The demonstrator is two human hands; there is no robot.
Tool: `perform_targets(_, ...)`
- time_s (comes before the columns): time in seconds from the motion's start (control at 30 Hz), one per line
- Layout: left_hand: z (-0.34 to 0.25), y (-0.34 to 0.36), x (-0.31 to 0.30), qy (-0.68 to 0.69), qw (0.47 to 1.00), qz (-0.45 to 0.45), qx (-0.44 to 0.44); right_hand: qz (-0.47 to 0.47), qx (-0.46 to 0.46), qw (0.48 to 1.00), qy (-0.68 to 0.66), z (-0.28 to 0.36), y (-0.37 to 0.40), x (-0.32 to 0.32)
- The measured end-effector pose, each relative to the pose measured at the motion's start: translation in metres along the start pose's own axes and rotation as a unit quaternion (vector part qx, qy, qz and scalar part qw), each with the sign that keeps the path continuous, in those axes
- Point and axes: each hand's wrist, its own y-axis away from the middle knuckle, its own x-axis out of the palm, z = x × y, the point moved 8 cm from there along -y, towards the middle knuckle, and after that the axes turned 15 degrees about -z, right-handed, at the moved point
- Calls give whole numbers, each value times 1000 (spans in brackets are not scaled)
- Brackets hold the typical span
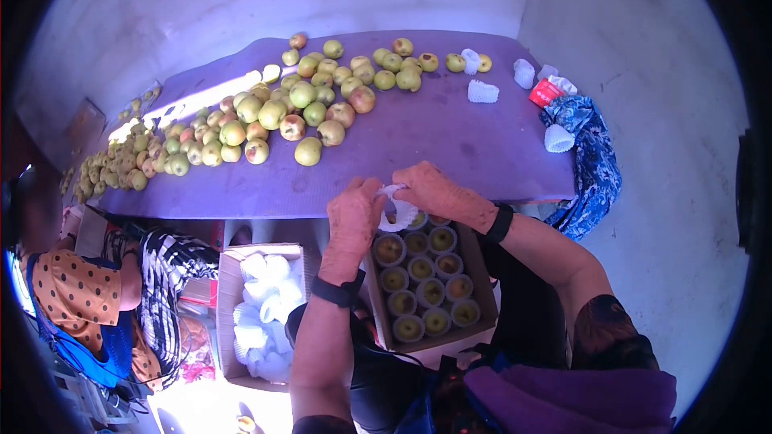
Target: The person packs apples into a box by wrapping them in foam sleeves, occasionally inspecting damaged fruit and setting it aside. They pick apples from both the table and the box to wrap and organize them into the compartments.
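Note:
A white foam net sleeve [400,217] is stretched between my two hands above the near edge of the purple table. My left hand [354,213] pinches its left side. On the other side, the fingers of my right hand [442,193] grip the upper rim. Just below sits a cardboard box [480,273], with rows of apples [430,292] inside, each ringed by a pale sleeve or cup. My forearms frame this box. Beyond my hands, a big pile of loose yellow-green apples [301,95] spreads over the left and middle of the table.
Left of my lap stands another carton [227,305] full of white foam sleeves [265,297]. Loose sleeves [482,92], a red packet [546,93] and a blue patterned cloth [591,141] lie at the table's right. A person in a dotted top [80,289] sits at far left.

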Motion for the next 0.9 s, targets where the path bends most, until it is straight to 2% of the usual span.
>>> perform_targets(0.47,0,1,3,2,1000,9,18,28,-21,999,-12,-3,-2,9)
perform_targets(0.63,-4,-1,-1,71,997,-15,8,43,-12,999,-7,-5,-4,8)
perform_targets(0.9,-1,-3,10,32,999,-5,1,40,-11,999,-20,-12,-6,11)
